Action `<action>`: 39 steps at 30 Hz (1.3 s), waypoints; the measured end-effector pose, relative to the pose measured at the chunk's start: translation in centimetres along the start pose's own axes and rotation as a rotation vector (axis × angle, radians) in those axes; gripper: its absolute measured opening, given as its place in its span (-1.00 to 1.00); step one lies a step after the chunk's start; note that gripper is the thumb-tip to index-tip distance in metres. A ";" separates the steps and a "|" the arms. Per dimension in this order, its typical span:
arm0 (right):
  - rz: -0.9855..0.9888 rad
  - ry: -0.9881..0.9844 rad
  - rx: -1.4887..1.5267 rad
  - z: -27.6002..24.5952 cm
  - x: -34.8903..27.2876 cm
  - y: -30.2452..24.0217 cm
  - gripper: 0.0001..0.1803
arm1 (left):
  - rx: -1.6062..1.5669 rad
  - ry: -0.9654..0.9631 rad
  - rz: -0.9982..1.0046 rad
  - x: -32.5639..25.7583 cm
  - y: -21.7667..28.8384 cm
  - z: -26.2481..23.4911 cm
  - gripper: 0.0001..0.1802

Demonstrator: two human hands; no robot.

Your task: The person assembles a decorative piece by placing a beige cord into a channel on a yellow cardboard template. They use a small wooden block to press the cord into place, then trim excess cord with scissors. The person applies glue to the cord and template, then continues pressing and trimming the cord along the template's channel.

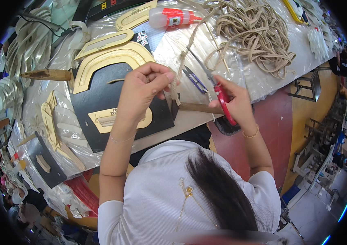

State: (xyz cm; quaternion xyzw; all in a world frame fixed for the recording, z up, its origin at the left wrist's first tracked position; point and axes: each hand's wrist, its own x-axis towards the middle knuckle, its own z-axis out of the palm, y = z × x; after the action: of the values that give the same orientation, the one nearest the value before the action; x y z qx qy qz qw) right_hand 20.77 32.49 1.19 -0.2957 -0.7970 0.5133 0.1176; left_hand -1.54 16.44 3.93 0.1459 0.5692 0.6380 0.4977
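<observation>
The fingers of my left hand (145, 86) are pinched together at a flat beige cord (180, 67). Its lower end hangs just past my fingertips, near the table's front edge. My right hand (237, 102) is closed around the red handles of a pair of scissors (223, 100). The blades point away and to the left, slightly parted from the cord. Between my hands lies a pair of purple thread snips (196, 80). Under my left forearm is a black board (100, 96) with cream templates fixed on it, one a curved arch (112, 57).
A tangled heap of beige cord (255, 32) lies at the far right. A red-and-clear glue bottle (171, 17) rests behind the templates. Wooden sticks (47, 74) jut from the board's corners. A smaller black board (45, 161) sits at the left. A stool (308, 85) stands beyond the table edge.
</observation>
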 end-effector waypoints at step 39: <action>-0.134 -0.521 0.095 -0.1 1.1 -3.2 0.33 | 0.224 0.017 0.162 -2.4 0.7 0.8 -0.84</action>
State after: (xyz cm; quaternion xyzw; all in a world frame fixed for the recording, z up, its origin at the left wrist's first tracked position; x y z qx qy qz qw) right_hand 18.86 32.25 3.92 -0.0944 -0.7933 0.5998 -0.0441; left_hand -0.18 15.09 5.68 0.2408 0.6272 0.6099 0.4203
